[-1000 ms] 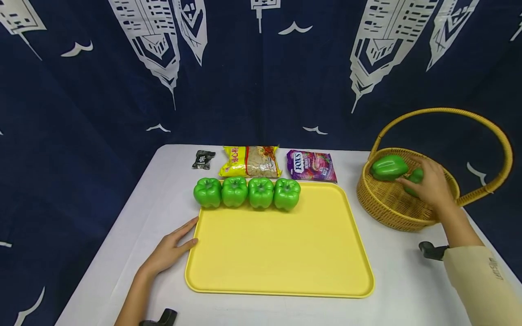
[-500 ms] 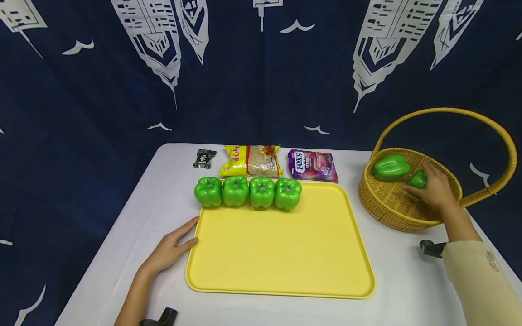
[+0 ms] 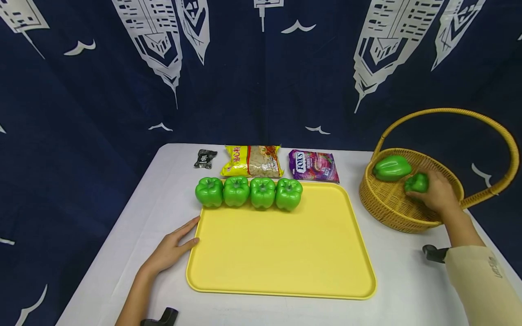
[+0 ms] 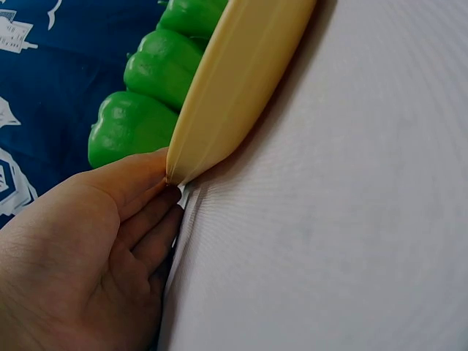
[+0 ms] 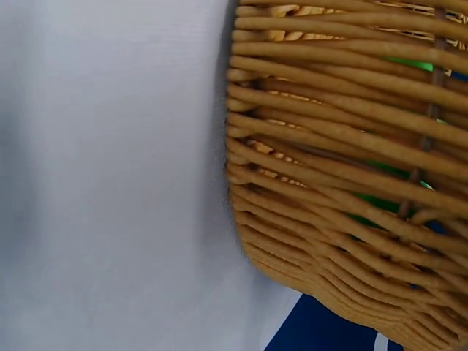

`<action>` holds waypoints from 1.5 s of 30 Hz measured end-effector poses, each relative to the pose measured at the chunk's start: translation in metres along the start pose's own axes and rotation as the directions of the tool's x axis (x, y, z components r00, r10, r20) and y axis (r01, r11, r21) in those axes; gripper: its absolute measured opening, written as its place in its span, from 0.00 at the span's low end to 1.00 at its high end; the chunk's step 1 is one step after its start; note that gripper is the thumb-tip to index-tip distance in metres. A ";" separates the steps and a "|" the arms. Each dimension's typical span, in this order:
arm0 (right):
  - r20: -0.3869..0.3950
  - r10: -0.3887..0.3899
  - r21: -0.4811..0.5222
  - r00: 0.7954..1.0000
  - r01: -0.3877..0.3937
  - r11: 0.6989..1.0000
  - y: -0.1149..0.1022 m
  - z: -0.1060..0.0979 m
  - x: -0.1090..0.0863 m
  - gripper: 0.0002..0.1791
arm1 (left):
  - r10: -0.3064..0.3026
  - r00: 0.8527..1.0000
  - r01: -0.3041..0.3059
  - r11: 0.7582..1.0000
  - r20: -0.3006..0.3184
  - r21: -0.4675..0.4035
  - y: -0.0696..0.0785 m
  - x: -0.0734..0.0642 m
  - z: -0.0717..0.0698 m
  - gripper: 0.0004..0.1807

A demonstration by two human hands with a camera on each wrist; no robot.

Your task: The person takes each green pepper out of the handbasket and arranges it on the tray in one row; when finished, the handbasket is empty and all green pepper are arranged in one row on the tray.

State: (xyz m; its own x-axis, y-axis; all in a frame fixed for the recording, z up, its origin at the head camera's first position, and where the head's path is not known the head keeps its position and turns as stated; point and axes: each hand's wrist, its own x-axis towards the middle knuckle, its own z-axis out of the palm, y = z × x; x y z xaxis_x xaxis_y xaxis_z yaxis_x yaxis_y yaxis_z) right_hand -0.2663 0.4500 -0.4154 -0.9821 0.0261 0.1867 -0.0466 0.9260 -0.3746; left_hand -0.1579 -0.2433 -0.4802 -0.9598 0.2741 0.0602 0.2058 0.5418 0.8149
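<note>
In the head view my right hand (image 3: 438,191) is inside the wicker basket (image 3: 381,212), its fingers and thumb around a green bell pepper (image 3: 417,183). A second bell pepper (image 3: 392,168) lies on its side to the left in the basket. The right wrist view shows only the basket's woven wall (image 5: 344,146), with bits of green through the gaps; the hand is hidden there. With fingers extended, my left hand (image 3: 169,250) touches the left edge of the yellow tray (image 3: 281,253). Several bell peppers (image 3: 263,193) stand upright in a row along the tray's far edge.
Behind the tray lie a small black packet (image 3: 205,159), a yellow bag of noodles (image 3: 252,161) and a purple candy bag (image 3: 313,166). The basket's tall handle (image 3: 448,110) arches above and leans right. White cloth (image 3: 134,203) covers the table; a dark blue curtain (image 3: 244,90) hangs behind.
Inside the basket, the pepper in my right hand has turned so its stem end faces more toward the camera, and the hand has shifted slightly. My left hand stays at the tray.
</note>
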 end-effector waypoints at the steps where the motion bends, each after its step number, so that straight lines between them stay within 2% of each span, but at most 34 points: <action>1: 0.002 -0.009 -0.002 1.000 0.009 1.000 0.000 0.000 -0.001 0.43 | -0.001 1.000 0.001 1.000 0.001 0.005 0.000 0.000 0.000 0.32; 8: 0.038 -0.077 -0.065 0.996 0.080 0.995 -0.004 0.000 -0.009 0.45 | -0.004 1.000 0.004 1.000 0.008 0.019 0.000 0.001 0.001 0.33; 14: 0.036 -0.115 -0.098 0.993 0.118 0.988 -0.009 -0.003 -0.015 0.44 | -0.005 1.000 0.005 1.000 0.010 0.023 -0.001 0.000 0.001 0.32; 25: -0.068 -0.163 -0.054 0.984 0.160 0.986 -0.021 -0.009 -0.027 0.50 | -0.006 1.000 0.006 1.000 0.003 0.021 -0.001 -0.001 0.000 0.32; 29: -0.101 -0.172 -0.028 0.980 0.170 0.985 -0.028 -0.012 -0.030 0.49 | -0.004 1.000 0.004 1.000 0.003 0.005 0.000 -0.001 0.000 0.32; 38: -0.165 -0.149 0.043 0.975 0.158 0.986 -0.063 -0.021 -0.037 0.45 | -0.002 1.000 0.002 1.000 0.003 0.011 -0.001 -0.001 0.000 0.32; 45: -0.237 -0.204 0.104 0.950 0.234 0.967 -0.104 -0.027 -0.041 0.47 | -0.006 1.000 0.006 0.999 0.005 0.031 -0.003 0.001 0.000 0.33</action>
State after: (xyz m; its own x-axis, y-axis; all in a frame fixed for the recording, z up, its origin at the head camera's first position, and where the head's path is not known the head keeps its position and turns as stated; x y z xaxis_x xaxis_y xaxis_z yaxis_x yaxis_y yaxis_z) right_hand -0.2161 0.3628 -0.3597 -0.8799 -0.0746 0.4693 -0.2934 0.8621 -0.4131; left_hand -0.1594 -0.2443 -0.4825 -0.9602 0.2745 0.0522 0.2057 0.5680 0.7969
